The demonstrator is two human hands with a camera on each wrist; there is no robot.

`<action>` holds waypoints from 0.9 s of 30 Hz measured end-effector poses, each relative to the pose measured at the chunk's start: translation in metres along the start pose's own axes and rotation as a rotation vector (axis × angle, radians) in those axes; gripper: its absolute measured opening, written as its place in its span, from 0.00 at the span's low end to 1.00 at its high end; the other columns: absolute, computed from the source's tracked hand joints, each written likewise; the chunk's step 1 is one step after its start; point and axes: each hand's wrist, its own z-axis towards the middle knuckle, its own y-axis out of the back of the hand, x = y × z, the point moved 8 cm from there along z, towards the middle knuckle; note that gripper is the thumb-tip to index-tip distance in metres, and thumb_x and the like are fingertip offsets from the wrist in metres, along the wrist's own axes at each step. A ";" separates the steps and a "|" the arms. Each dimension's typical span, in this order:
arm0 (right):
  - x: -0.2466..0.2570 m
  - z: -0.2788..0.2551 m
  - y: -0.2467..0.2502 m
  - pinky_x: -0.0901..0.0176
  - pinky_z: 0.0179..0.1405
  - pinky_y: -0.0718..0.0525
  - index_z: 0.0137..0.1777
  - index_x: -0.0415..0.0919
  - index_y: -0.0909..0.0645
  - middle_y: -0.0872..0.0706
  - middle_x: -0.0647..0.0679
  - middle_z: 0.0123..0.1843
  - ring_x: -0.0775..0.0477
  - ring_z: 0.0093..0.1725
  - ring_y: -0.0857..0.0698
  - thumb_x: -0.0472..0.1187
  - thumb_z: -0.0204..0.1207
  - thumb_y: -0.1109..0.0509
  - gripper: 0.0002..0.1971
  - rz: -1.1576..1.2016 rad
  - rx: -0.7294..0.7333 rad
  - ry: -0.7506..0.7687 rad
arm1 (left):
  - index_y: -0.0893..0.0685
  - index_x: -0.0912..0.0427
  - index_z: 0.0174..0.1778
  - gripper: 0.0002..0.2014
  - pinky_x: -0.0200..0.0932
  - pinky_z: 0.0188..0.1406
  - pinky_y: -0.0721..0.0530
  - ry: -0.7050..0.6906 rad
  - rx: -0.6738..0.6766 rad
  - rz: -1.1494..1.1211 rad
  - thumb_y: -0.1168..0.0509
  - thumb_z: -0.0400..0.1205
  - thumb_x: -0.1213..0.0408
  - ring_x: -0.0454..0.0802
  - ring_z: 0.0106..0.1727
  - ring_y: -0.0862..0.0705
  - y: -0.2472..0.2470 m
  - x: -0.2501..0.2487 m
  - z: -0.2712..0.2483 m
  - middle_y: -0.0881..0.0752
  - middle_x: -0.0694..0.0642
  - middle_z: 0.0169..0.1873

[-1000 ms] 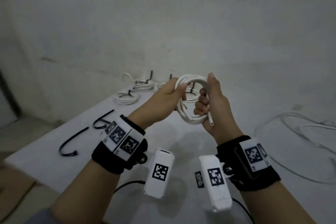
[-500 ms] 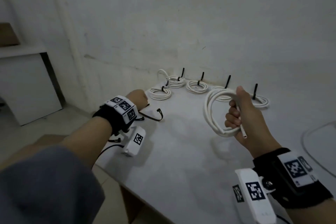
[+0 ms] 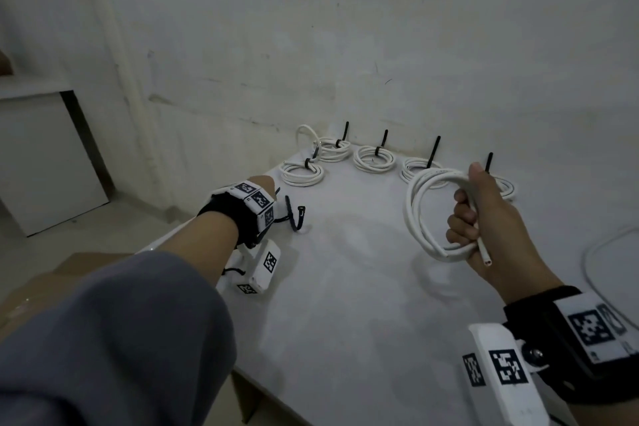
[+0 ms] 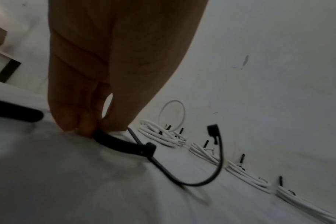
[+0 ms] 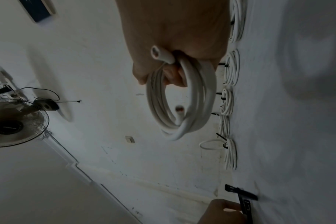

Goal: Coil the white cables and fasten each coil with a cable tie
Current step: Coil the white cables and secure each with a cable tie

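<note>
Currently fetching a tie. Head view: right hand [image 3: 498,235] fisted round the finished coil [image 3: 432,214], held above the table [image 3: 345,322]. Left wrist view: left hand [image 4: 109,75] fingertips pinch a black cable tie [image 4: 125,144] on the table. Right wrist view: coil hangs below the fist. Next, probably: lift the tie, thread it round the coil.

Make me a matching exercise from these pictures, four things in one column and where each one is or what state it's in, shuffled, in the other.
Things:
1. Left hand
2. Right hand
3. Untied coil
4. Tied coils

States:
A. Lying in a row on the table by the wall
B. Gripped in a fist, held up above the table, no tie on it
C. Fingertips down on the table, pinching a black cable tie
D. Closed around several loops of white cable

Pairs: 1-C, 2-D, 3-B, 4-A
</note>
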 end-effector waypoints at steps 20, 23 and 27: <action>0.075 -0.037 0.116 0.64 0.19 0.38 0.30 0.37 0.24 0.35 0.51 0.15 0.52 0.15 0.37 0.54 0.77 0.31 0.22 -0.048 -0.472 0.361 | 0.13 0.60 0.40 0.04 0.29 0.28 0.18 -0.634 0.307 -1.403 0.32 0.79 0.69 0.37 0.23 0.19 0.092 -0.220 -0.180 0.13 0.50 0.25; 0.087 -0.046 0.142 0.64 0.18 0.36 0.30 0.36 0.22 0.32 0.47 0.15 0.50 0.16 0.34 0.54 0.76 0.29 0.22 -0.091 -0.580 0.435 | 0.12 0.62 0.39 0.04 0.29 0.26 0.18 -0.695 0.442 -1.251 0.31 0.78 0.70 0.37 0.22 0.19 0.071 -0.262 -0.207 0.13 0.51 0.24; 0.098 -0.053 0.162 0.63 0.18 0.35 0.31 0.36 0.20 0.31 0.43 0.18 0.48 0.17 0.33 0.57 0.74 0.28 0.23 -0.153 -0.631 0.525 | 0.12 0.69 0.40 0.04 0.31 0.26 0.17 -0.689 0.410 -1.167 0.31 0.78 0.74 0.39 0.22 0.18 0.056 -0.301 -0.218 0.14 0.53 0.22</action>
